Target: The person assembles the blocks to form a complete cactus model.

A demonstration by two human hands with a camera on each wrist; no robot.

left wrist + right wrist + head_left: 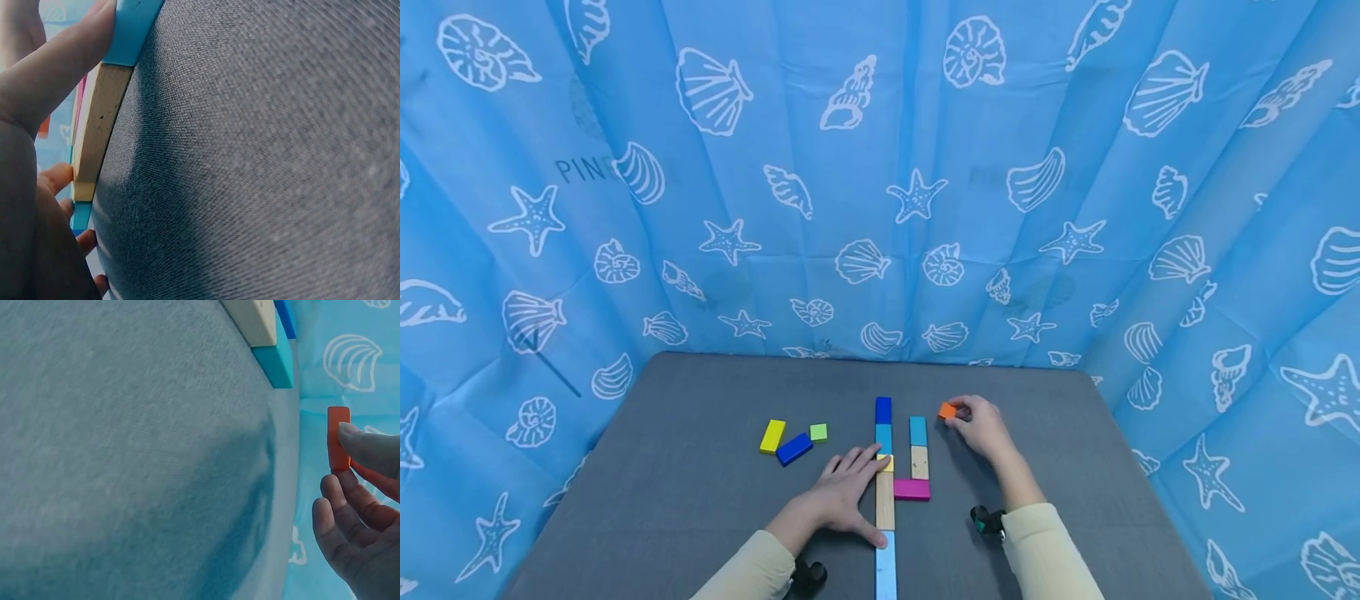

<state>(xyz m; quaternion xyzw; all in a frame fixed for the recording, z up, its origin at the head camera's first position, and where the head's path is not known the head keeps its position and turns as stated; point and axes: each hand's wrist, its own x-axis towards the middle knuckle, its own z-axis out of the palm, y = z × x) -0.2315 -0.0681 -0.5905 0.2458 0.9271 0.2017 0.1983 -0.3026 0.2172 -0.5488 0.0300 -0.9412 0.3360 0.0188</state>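
Note:
My right hand (983, 429) pinches an orange block (947, 411) between thumb and fingers, held up off the tabletop in the right wrist view. A long straight row runs away from me: a light blue block (886, 571), a plain wood block (885, 504), a yellow block (888, 464), a teal block (883, 436) and a dark blue block (883, 408). Across its left side spreads my left hand (837, 497), thumb by the light blue block, fingertips by the yellow one. Right of the row, a magenta block (912, 490) leads to a second wood block (920, 462) and teal block (918, 431).
Left of the row lie a loose yellow block (772, 436), a blue block (794, 449) and a small light green block (818, 432). The grey tabletop (700, 483) ends at a blue curtain (880, 208) with white shell prints.

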